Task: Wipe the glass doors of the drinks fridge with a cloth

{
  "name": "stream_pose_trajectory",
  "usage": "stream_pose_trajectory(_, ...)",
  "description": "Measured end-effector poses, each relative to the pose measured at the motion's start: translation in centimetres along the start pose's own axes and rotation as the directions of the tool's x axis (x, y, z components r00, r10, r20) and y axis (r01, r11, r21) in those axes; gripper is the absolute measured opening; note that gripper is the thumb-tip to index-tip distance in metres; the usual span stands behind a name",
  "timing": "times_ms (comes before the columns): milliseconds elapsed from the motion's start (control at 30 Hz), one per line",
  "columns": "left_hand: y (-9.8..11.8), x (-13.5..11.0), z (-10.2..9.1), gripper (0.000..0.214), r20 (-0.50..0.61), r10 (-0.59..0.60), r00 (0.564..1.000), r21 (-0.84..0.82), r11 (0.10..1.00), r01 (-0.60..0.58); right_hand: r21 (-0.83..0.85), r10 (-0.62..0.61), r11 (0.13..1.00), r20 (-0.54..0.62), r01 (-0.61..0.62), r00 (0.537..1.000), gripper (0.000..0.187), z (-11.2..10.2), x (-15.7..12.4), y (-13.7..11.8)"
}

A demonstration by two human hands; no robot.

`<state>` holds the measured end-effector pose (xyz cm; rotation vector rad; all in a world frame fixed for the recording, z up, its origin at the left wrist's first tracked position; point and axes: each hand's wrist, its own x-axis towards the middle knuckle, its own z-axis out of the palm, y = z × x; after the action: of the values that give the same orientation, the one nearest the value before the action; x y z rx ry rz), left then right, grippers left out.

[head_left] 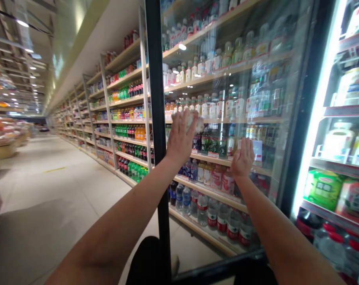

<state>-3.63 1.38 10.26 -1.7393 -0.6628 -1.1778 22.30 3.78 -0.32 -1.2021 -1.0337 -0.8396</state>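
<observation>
A glass door [274, 99] with a black frame stands swung open in front of me. My left hand [181, 134] presses a crumpled, pale cloth [195, 120] against the glass, its fingers over the cloth. Lower and to the right, my right hand [243, 158] is up at the same pane with its fingers stretched upward, and I see nothing in it. Its palm is hidden, so firm contact with the glass cannot be made out. A pale rectangular card [257, 152] shows just beside the right fingers.
Through the glass, shelves [223, 160] of bottled drinks are visible. On the right is a lit cooler [342, 162] with jugs, packs and red-capped bottles. A long row of drink shelves [128, 114] runs away on the left beside the pale floor [69, 178].
</observation>
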Motion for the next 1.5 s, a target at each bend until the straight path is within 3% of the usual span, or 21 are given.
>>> stream_pose_trajectory(67,0.6,-0.8,0.6,0.067,0.080,0.143,0.986,-0.030,0.990,-0.141,0.003,-0.005,1.000,-0.005,0.005,1.000,0.056,0.1,0.0,0.0)
stream_pose_trajectory(133,0.4,-0.4,0.9,0.067,0.116,0.203,0.972,-0.039,0.979,-0.200,0.013,-0.010,1.000,-0.004,0.010,1.000,0.055,0.1,0.0,0.0)
stream_pose_trajectory(267,-1.9,3.5,0.3,0.065,0.034,0.074,0.997,-0.010,0.997,-0.074,0.024,0.004,1.000,0.009,-0.004,1.000,0.056,0.1,0.0,-0.2)
stream_pose_trajectory(367,-2.0,5.2,0.1,0.058,-0.024,-0.013,1.000,-0.021,1.000,0.012,0.025,0.013,1.000,0.023,-0.014,1.000,0.056,0.0,0.1,-0.4)
stream_pose_trajectory(567,-0.3,6.1,1.3,0.054,0.069,0.179,0.981,-0.098,0.980,-0.172,0.032,0.012,0.999,0.027,-0.013,1.000,0.057,-0.2,0.3,-0.5)
stream_pose_trajectory(733,-1.3,8.5,2.4,0.055,-0.091,0.025,0.995,-0.104,0.994,-0.034,0.029,0.019,0.999,0.036,-0.020,0.999,0.057,-0.1,0.2,-0.7)
stream_pose_trajectory(833,0.0,7.8,3.2,0.046,-0.019,0.237,0.971,-0.126,0.963,-0.238,0.023,0.012,1.000,0.027,-0.013,1.000,0.056,-0.1,0.2,-0.6)
stream_pose_trajectory(933,1.2,7.6,3.2,0.041,0.108,0.485,0.868,-0.155,0.870,-0.467,0.009,0.005,1.000,0.019,-0.005,1.000,0.056,0.0,0.1,-0.5)
stream_pose_trajectory(1000,1.1,8.6,2.7,0.039,0.121,0.494,0.861,-0.133,0.868,-0.479,0.009,-0.005,1.000,0.007,0.005,1.000,0.056,0.2,0.1,-0.5)
stream_pose_trajectory(1100,0.6,10.4,1.9,0.037,0.063,0.352,0.934,-0.061,0.936,-0.348,0.017,-0.019,1.000,-0.013,0.019,1.000,0.056,0.4,0.0,-0.4)
stream_pose_trajectory(1167,0.8,10.9,1.8,0.036,0.060,0.319,0.946,-0.044,0.948,-0.316,0.015,-0.019,1.000,-0.015,0.019,1.000,0.056,0.5,0.0,-0.3)
stream_pose_trajectory(1300,1.5,11.5,2.1,0.041,0.167,0.520,0.838,-0.091,0.854,-0.512,0.011,-0.023,1.000,-0.017,0.023,1.000,0.055,0.5,0.1,-0.3)
stream_pose_trajectory(1333,1.5,12.0,2.1,0.041,0.172,0.532,0.829,-0.085,0.846,-0.526,0.012,-0.027,1.000,-0.023,0.027,0.999,0.055,0.5,0.1,-0.3)
stream_pose_trajectory(1500,1.0,14.0,1.8,0.039,0.070,0.312,0.948,0.002,0.950,-0.313,0.025,-0.031,0.999,-0.044,0.032,0.999,0.055,0.4,0.1,-0.4)
